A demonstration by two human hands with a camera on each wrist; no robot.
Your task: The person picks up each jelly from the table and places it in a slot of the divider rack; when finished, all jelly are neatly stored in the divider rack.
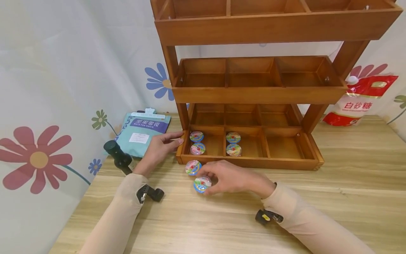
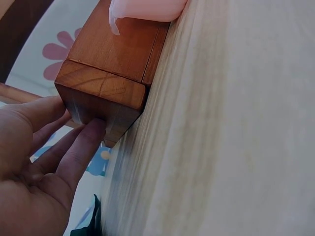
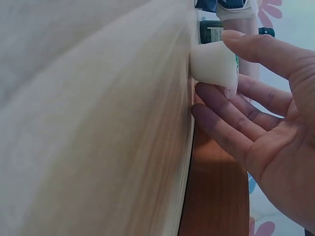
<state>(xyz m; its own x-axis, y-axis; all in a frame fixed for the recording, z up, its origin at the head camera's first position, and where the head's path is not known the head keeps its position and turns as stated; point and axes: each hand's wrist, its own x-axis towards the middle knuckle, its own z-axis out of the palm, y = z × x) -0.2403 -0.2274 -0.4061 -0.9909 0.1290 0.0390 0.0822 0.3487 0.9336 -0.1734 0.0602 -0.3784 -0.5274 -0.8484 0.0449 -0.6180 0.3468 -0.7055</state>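
Note:
My right hand [image 1: 233, 178] has its thumb and fingers around a small jelly cup [image 1: 202, 184] with a printed foil lid, upright on the table. In the right wrist view the cup [image 3: 214, 64] looks milky white, with the thumb at its upper side and fingers below. Just behind it stands another jelly cup [image 1: 193, 167]. My left hand [image 1: 160, 150] touches the left end of the wooden rack [image 1: 250, 162] with extended fingers; the left wrist view shows fingertips on its end block [image 2: 101, 93]. Two cups sit in the bottom tier's left compartment [image 1: 214, 141] and two in the middle one [image 1: 253, 143].
A teal snack bag [image 1: 133, 125] with a clip lies left of the rack, behind a dark bottle [image 1: 118, 155]. At the right rear leans a red and white sugar bag [image 1: 355, 104]. The rack's upper tiers [image 1: 260, 95] rise above the bottom one.

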